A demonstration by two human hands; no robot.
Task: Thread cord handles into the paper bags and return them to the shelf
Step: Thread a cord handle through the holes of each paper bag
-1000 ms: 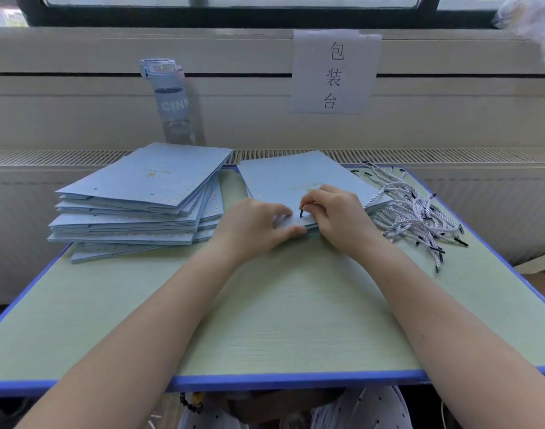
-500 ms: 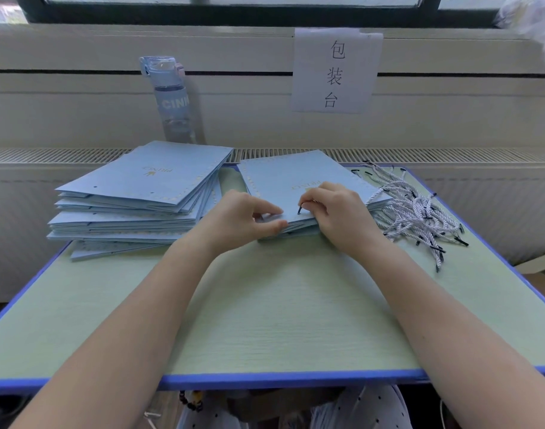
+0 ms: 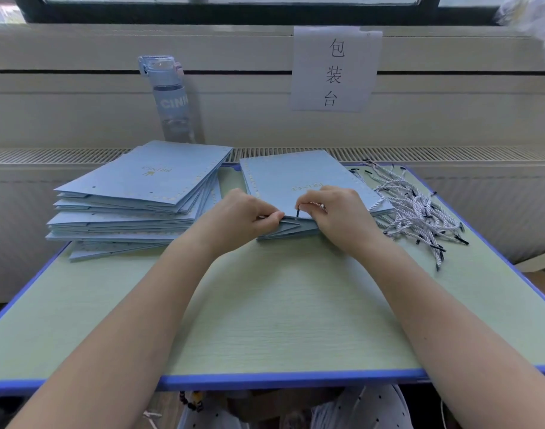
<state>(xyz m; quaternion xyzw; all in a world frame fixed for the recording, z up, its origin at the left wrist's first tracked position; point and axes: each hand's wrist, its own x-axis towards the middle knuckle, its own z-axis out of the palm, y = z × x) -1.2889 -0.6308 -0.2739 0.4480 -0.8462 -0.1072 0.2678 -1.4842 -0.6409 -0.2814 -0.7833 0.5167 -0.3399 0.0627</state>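
The paper bag [image 3: 296,178] lies flat on top of a small stack in the middle of the desk [image 3: 265,320], with its open end toward the person. The left hand [image 3: 243,212] pinches the near edge of the bag's top sheet and lifts it a little, so its fingers [image 3: 272,215] are closed tight on the paper. The right hand [image 3: 336,215] pinches a cord [image 3: 297,212] just behind its stiff black tip, and the tip points down at the edge of the bag. I think the step now is to poke that tip through a small hole near the edge. The hole is hidden by the hands, so I cannot tell if the tip is in yet. To do this well, hold the cord close to the tip so it does not bend. Lift the top sheet just enough to reach under it, but not so much that the paper creases. Push the tip straight down, catch it from below, and pull gently, because a hard tug may tear the paper at the hole. A heap of cords [image 3: 420,212] waits just to the right of the bag, and a taller pile of bags [image 3: 141,196] sits on the left. No shelf shows here.
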